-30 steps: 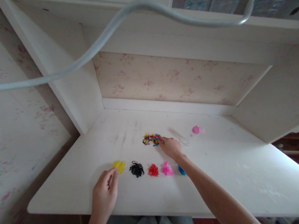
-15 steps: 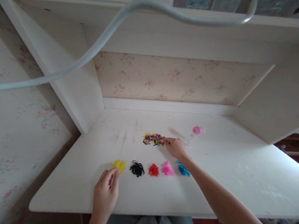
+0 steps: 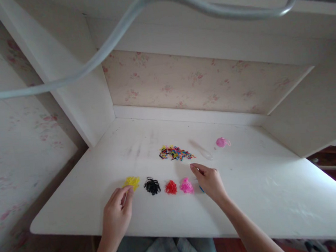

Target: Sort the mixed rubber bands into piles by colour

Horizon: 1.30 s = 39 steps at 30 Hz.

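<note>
On your counter [image 3: 251,201], your left hand [image 3: 116,211] and right hand [image 3: 211,182] stand apart, fingertips pinched; any contents undeterminable. The mixed heap of bands [image 3: 176,153] lies beyond the right, the yellow pile [image 3: 132,181] at the left's fingertips. You appear to be sorting by colour; the next move calls for matching piles.

Left to right, one row: yellow pile [image 3: 131,182] of small bands; black pile [image 3: 152,186], loops visible; red pile [image 3: 171,187]; pink pile [image 3: 186,186]; blue pile [image 3: 201,189], mostly hidden. Behind: mixed heap [image 3: 175,152], multicoloured bands, tangled, tapering rightward on the tabletop [image 3: 259,196].
</note>
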Tool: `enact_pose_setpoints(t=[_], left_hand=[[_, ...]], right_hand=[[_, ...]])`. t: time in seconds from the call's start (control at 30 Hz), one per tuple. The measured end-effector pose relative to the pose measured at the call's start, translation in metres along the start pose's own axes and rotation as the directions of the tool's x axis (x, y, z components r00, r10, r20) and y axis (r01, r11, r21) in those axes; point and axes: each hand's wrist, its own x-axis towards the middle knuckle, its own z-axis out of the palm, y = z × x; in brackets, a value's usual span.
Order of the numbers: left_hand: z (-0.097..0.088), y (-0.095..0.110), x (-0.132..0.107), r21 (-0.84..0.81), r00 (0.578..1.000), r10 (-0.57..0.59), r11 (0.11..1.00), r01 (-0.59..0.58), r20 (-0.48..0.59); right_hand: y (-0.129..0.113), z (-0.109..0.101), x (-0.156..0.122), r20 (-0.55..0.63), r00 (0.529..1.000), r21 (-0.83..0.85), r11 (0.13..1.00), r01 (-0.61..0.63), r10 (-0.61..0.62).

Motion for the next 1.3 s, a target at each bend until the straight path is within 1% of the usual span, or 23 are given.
enact_pose_setpoints(t=[0.1, 0.2, 0.37, 0.43, 0.5, 0.57, 0.63, 0.7, 0.77, 0.8, 0.87, 0.93, 0.97, 1.03, 1.1, 1.17, 1.23, 1.3], left_hand=[[0.001, 0.001, 0.001, 0.018, 1.0, 0.015, 1.0, -0.015, 0.003], [0.001, 0.002, 0.001, 0.038, 1.0, 0.026, 0.999, -0.026, 0.002], [0.001, 0.006, 0.001, 0.065, 0.998, 0.057, 0.996, -0.057, -0.004], [0.001, 0.007, 0.001, 0.074, 0.998, 0.068, 0.995, -0.068, -0.007], [0.001, 0.006, 0.001, 0.078, 0.998, 0.065, 0.995, -0.065, -0.003], [0.001, 0.004, 0.001, 0.079, 0.999, 0.053, 0.995, -0.053, 0.006], [0.002, 0.005, 0.003, 0.082, 0.998, 0.055, 0.995, -0.057, 0.024], [0.002, 0.011, 0.007, 0.09, 0.994, 0.094, 0.991, -0.1, 0.063], [0.004, 0.024, 0.015, 0.113, 0.975, 0.167, 0.976, -0.184, 0.147], [0.006, 0.033, 0.021, 0.131, 0.959, 0.198, 0.965, -0.227, 0.203], [0.015, 0.054, 0.037, 0.177, 0.918, 0.224, 0.94, -0.293, 0.328], [0.029, 0.075, 0.055, 0.215, 0.88, 0.204, 0.923, -0.319, 0.429], [0.039, 0.083, 0.064, 0.233, 0.865, 0.193, 0.915, -0.33, 0.464], [0.06, 0.096, 0.08, 0.31, 0.848, 0.139, 0.89, -0.334, 0.512], [0.08, 0.102, 0.092, 0.361, 0.837, 0.102, 0.869, -0.337, 0.537], [0.097, 0.104, 0.099, 0.381, 0.836, 0.086, 0.861, -0.336, 0.543], [0.108, 0.103, 0.102, 0.393, 0.837, 0.075, 0.858, -0.331, 0.542], [0.115, 0.103, 0.102, 0.403, 0.837, 0.067, 0.854, -0.329, 0.543]], right_hand=[[-0.002, -0.002, -0.025, 0.052, 0.998, 0.023, 0.999, -0.038, 0.036], [-0.005, -0.002, -0.039, 0.095, 0.995, -0.034, 0.999, -0.027, 0.03], [-0.008, -0.003, -0.042, 0.181, 0.983, -0.244, 0.97, 0.004, 0.041], [-0.006, -0.005, -0.041, 0.178, 0.983, -0.266, 0.964, 0.003, 0.046], [0.0, -0.009, -0.039, 0.13, 0.991, -0.215, 0.976, -0.015, 0.044], [0.013, -0.016, -0.037, 0.052, 0.997, -0.131, 0.99, -0.055, 0.062], [0.031, -0.023, -0.036, -0.028, 0.99, -0.043, 0.99, -0.138, 0.137], [0.053, -0.03, -0.037, -0.083, 0.965, 0.053, 0.968, -0.247, 0.251], [0.073, -0.034, -0.04, -0.127, 0.93, 0.144, 0.934, -0.327, 0.345], [0.08, -0.035, -0.043, -0.143, 0.919, 0.185, 0.922, -0.34, 0.368], [0.088, -0.036, -0.049, -0.166, 0.909, 0.241, 0.91, -0.337, 0.381], [0.088, -0.035, -0.053, -0.167, 0.909, 0.264, 0.905, -0.333, 0.383], [0.087, -0.034, -0.054, -0.165, 0.907, 0.265, 0.903, -0.337, 0.387], [0.084, -0.034, -0.054, -0.166, 0.901, 0.26, 0.899, -0.352, 0.4], [0.082, -0.034, -0.052, -0.162, 0.904, 0.266, 0.9, -0.345, 0.395], [0.082, -0.035, -0.051, -0.147, 0.913, 0.281, 0.901, -0.33, 0.381], [0.083, -0.036, -0.049, -0.13, 0.92, 0.296, 0.9, -0.319, 0.369], [0.083, -0.036, -0.048, -0.122, 0.923, 0.3, 0.9, -0.316, 0.365]])
